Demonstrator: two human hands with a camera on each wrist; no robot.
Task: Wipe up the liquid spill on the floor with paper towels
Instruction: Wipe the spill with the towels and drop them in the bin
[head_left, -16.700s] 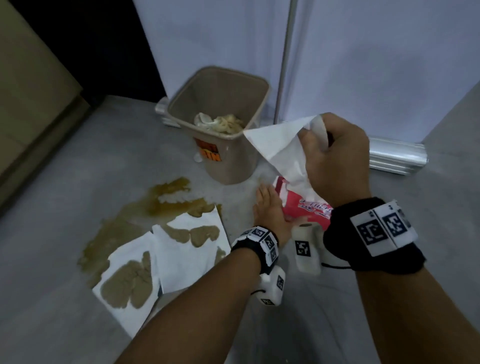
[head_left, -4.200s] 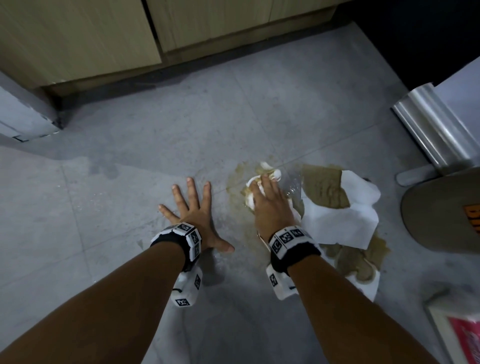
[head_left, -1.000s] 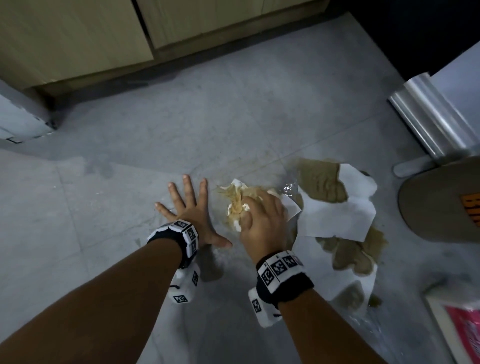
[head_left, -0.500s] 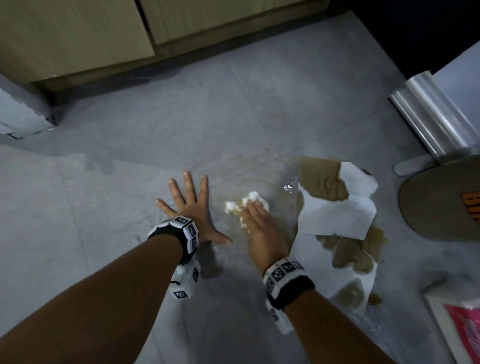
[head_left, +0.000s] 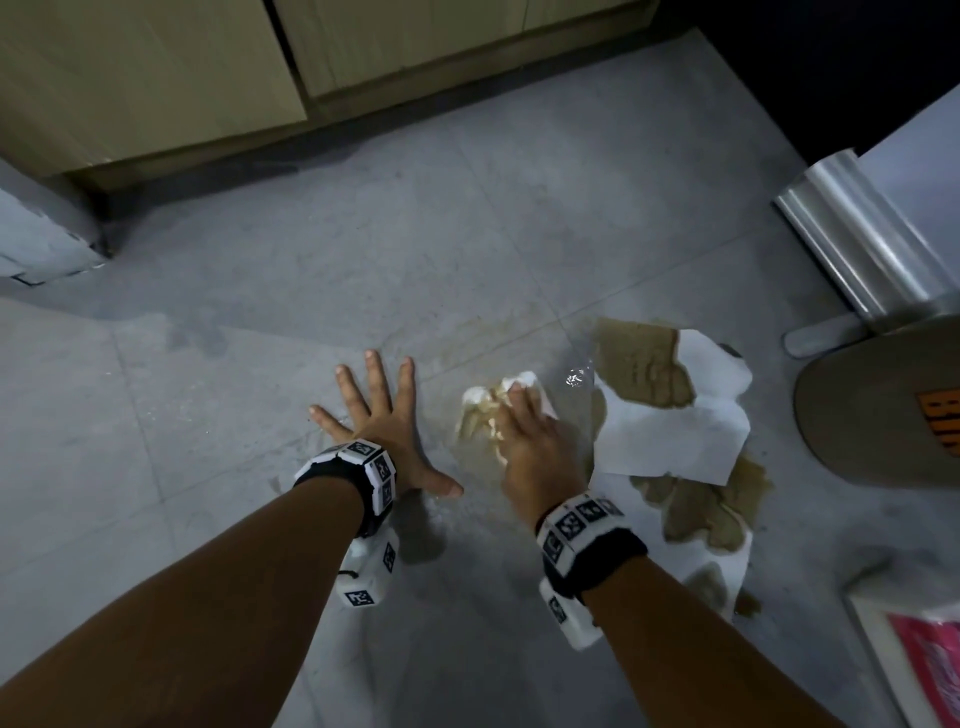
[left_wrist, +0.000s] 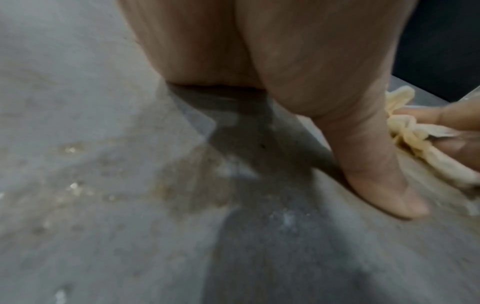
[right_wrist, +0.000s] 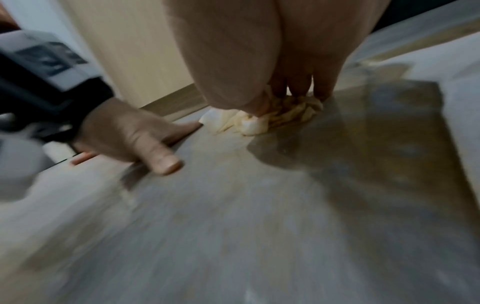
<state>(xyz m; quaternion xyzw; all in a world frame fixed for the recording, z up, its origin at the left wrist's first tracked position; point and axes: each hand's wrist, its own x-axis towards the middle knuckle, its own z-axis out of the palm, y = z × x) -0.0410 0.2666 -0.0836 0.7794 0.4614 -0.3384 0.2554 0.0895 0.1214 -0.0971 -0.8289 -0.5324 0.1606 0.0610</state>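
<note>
My right hand (head_left: 519, 410) lies flat over a crumpled, yellow-stained paper towel wad (head_left: 480, 421) and presses it onto the grey floor. In the right wrist view the fingertips (right_wrist: 298, 90) and thumb bear down on the wad (right_wrist: 259, 121). My left hand (head_left: 374, 410) rests beside it, palm down with fingers spread, holding nothing; its thumb (left_wrist: 384, 185) sits flat on the floor close to the wad (left_wrist: 415, 144). To the right lie two flat paper towels (head_left: 670, 441), partly soaked brown. Brown liquid (head_left: 748, 478) shows at their edges. A faint wet smear (left_wrist: 192, 185) remains near my left palm.
A tan waste bin (head_left: 883, 415) stands at the right edge beside a shiny metal tube (head_left: 857, 244). A red-and-white tissue pack (head_left: 924, 660) lies at the lower right. Wooden cabinets (head_left: 156, 78) run along the far side.
A second ago my right hand gripped the wad with curled fingers. It has flattened out and pushed the wad slightly forward along the floor. My left hand has stayed put.
</note>
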